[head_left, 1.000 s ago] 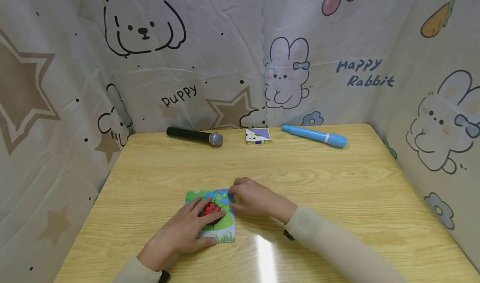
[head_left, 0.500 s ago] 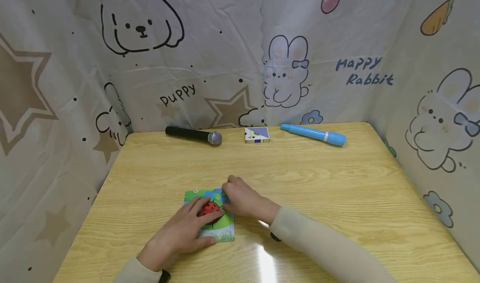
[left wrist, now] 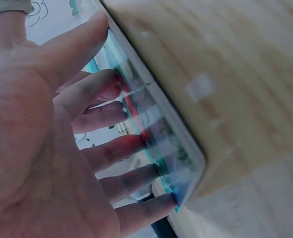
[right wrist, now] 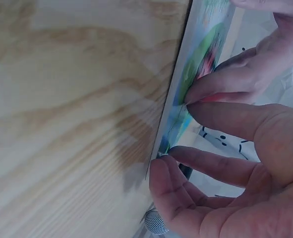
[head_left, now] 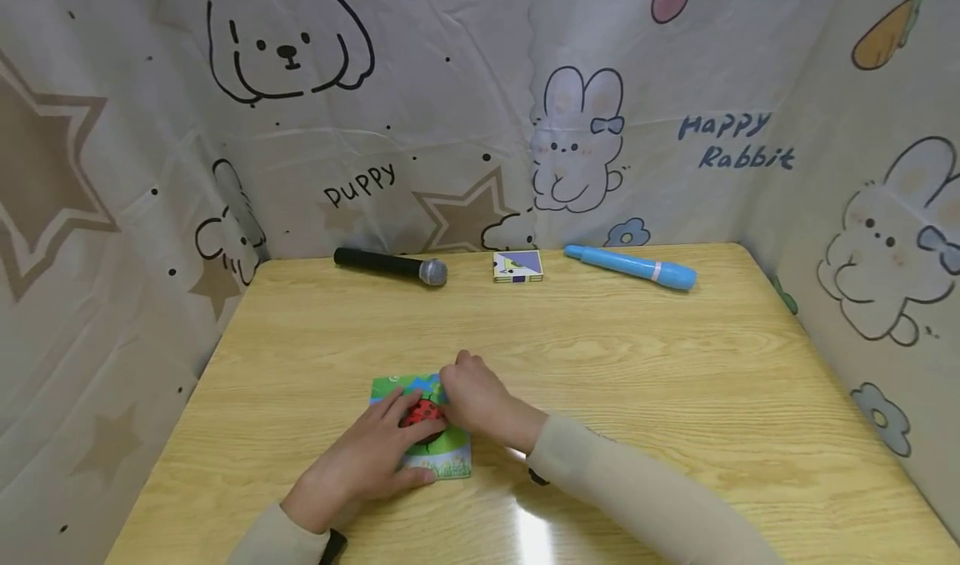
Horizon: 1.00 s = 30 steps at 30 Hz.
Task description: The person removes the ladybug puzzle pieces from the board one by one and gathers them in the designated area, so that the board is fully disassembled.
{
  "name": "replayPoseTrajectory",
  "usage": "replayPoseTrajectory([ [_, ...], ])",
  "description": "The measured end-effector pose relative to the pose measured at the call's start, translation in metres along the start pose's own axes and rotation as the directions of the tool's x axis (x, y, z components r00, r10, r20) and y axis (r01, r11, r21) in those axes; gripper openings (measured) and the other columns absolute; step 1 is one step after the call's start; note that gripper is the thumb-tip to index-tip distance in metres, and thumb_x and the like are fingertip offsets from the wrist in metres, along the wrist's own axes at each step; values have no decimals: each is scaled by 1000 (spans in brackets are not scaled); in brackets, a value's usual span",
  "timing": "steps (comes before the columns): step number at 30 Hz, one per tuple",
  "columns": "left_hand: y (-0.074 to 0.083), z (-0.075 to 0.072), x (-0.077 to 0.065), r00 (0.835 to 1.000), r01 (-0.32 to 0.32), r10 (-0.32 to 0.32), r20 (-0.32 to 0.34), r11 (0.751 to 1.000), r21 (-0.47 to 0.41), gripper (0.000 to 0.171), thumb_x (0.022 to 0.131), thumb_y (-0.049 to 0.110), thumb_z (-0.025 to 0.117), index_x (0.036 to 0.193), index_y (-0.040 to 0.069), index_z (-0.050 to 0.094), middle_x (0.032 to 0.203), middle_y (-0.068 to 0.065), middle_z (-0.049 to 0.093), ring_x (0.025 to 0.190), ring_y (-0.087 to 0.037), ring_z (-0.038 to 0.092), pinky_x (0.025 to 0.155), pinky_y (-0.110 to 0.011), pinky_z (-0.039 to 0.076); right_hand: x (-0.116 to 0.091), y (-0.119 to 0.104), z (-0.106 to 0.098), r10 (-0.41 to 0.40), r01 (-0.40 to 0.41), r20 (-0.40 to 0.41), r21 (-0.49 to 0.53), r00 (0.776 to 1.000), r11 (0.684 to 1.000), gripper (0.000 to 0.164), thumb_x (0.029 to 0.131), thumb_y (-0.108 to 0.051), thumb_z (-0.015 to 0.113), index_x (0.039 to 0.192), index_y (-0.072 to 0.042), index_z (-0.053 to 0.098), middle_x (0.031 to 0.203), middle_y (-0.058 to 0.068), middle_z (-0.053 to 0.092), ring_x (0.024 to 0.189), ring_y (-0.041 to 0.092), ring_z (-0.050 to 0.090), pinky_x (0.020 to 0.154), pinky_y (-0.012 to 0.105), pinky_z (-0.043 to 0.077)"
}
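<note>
Ladybug picture board [head_left: 450,463] seen lying flat on the bench [head_left: 637,357], under the left fingers and to the near side of the right ones. Left hand [head_left: 367,448] laid across it: fingers [left wrist: 119,182] spread wide and nearly straight, tips rested on the picture, nothing gripped. Red ladybug partly covered by them; grass strip left showing just right of the left thumb. Far right corner covered by the right hand [head_left: 480,394]: fingers [right wrist: 210,166] bent, thumb and index tips set slightly apart on the board, the others curled by its edge; whether anything is pinched cannot be told. Right thumb tip placed just beside a left fingertip. Well beyond the fingers, a black microphone [head_left: 390,267] is set straight ahead, a small box [head_left: 517,266] slightly right, a blue marker [head_left: 630,267] farther right. Bench backed by a cartoon-printed curtain [head_left: 450,73].
</note>
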State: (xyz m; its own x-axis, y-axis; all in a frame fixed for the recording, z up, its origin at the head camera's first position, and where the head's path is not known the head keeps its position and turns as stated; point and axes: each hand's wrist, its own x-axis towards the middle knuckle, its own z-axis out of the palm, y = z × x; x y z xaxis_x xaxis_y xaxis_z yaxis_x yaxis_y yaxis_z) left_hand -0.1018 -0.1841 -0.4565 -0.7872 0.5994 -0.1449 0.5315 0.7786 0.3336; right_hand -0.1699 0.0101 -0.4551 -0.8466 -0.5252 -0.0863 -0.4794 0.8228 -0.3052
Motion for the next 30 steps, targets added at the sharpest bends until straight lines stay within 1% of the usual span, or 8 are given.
replayPoseTrajectory([
  [3, 2, -1, 3, 1000, -3, 3, 1, 1000, 8, 65, 91, 51, 78, 148, 26, 60, 159, -27, 44, 149, -59, 36, 115, -73, 40, -1, -1, -1, 8, -8, 9, -13, 1000, 1000, 19, 88, -18, 84, 96, -3, 75, 96, 13, 66, 82, 21, 59, 71, 31, 55],
  [5, 3, -2, 4, 1000, -4, 4, 0, 1000, 12, 66, 90, 50, 79, 148, 25, 60, 158, -28, 44, 148, -60, 37, 114, -74, 41, -1, 0, -3, 7, -7, 16, -8, 1000, 1000, 21, 87, -17, 84, 97, -3, 74, 96, 13, 66, 83, 22, 60, 72, 31, 55],
  [11, 4, 0, 4, 1000, -1, 1, 2, 1000, 13, 67, 91, 49, 79, 150, 25, 58, 159, -29, 42, 148, -60, 36, 113, -74, 41, 2, 7, -5, 38, -42, 54, 75, 998, 996, 36, 86, -22, 88, 108, -5, 66, 105, 15, 65, 96, 28, 61, 82, 38, 57],
  [14, 4, -1, 3, 1000, 12, -12, 10, 1000, 6, 68, 91, 50, 79, 151, 26, 57, 159, -29, 42, 149, -60, 35, 114, -75, 39, 2, 9, -4, 34, -39, 55, 99, 998, 994, 40, 86, -23, 89, 111, -6, 64, 108, 17, 64, 99, 29, 60, 86, 41, 57],
  [17, 5, -1, 3, 999, 26, -26, 20, 1000, 1, 68, 91, 51, 78, 151, 27, 57, 160, -28, 41, 150, -59, 34, 114, -75, 39, 3, 11, -3, 26, -31, 51, 107, 998, 994, 40, 86, -24, 89, 112, -6, 65, 108, 15, 64, 100, 28, 59, 86, 40, 55],
  [21, 5, -2, 3, 999, 34, -34, 27, 999, 0, 68, 91, 52, 78, 151, 28, 57, 160, -28, 41, 150, -59, 34, 114, -75, 39, 6, 14, -2, 20, -25, 47, 112, 999, 993, 41, 83, -26, 91, 110, -5, 69, 105, 12, 67, 97, 24, 58, 85, 37, 54],
  [26, 5, -2, 3, 999, 30, -30, 21, 1000, 3, 68, 91, 51, 78, 151, 29, 57, 159, -28, 42, 149, -59, 35, 113, -75, 40, 8, 15, -4, 21, -28, 51, 137, 998, 990, 40, 81, -26, 93, 107, -4, 73, 103, 9, 69, 96, 22, 57, 85, 35, 52],
  [30, 4, -2, 3, 1000, 19, -19, 11, 1000, 7, 68, 91, 50, 79, 151, 28, 57, 159, -28, 43, 149, -60, 36, 114, -74, 40, 8, 17, -5, 7, -13, 35, 166, 999, 986, 39, 80, -24, 93, 105, -3, 71, 104, 10, 66, 96, 23, 54, 85, 35, 50],
])
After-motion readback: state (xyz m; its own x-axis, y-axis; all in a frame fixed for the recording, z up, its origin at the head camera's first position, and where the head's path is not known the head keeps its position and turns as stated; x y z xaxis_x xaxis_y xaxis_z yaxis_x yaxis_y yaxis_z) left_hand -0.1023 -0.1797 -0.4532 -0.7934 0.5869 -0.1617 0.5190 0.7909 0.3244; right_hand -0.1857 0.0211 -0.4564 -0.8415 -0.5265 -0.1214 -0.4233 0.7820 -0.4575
